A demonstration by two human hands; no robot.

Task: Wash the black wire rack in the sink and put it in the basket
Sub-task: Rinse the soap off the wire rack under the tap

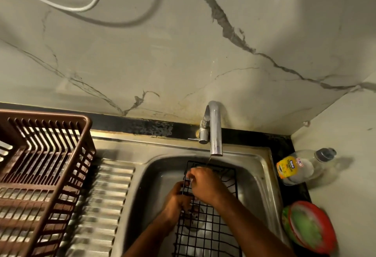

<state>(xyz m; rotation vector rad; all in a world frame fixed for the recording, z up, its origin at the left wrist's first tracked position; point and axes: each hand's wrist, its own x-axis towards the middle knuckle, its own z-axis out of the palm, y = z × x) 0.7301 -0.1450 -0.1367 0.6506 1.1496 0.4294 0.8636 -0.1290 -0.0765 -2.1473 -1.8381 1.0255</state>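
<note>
Black wire rack (205, 234): located inside the stainless steel sink (262, 173), standing tilted, its far end raised toward the faucet (213, 128) and its near end running out of the bottom of the view. The far end lies just below the spout, where a thin thread of water falls.

Left hand (176, 202): grip closed around the left edge wire of the rack, fingers curled over it, roughly mid-length of the visible frame.

Right hand (205, 185): lying over the upper part of the rack, fingers bent toward its left edge. Motion blur hides the fingertips; whether this grip holds a wire or only rubs against it cannot be told.

Brown plastic basket (40, 171): standing on the ribbed drainboard (105, 199) to the left of the sink bowl, well apart from the rack. A pale item shows at its far left edge, too cut off to identify.

Worktop, right of the sink: a clear dishwash bottle (301, 167) with a yellow label and dark cap, lying on its side, and nearer the camera a red-rimmed round tub (311, 226) with green contents, blurred.

Wall behind: marble-patterned panel (183, 53), with pale hoses (97, 0) looping across its upper left.
</note>
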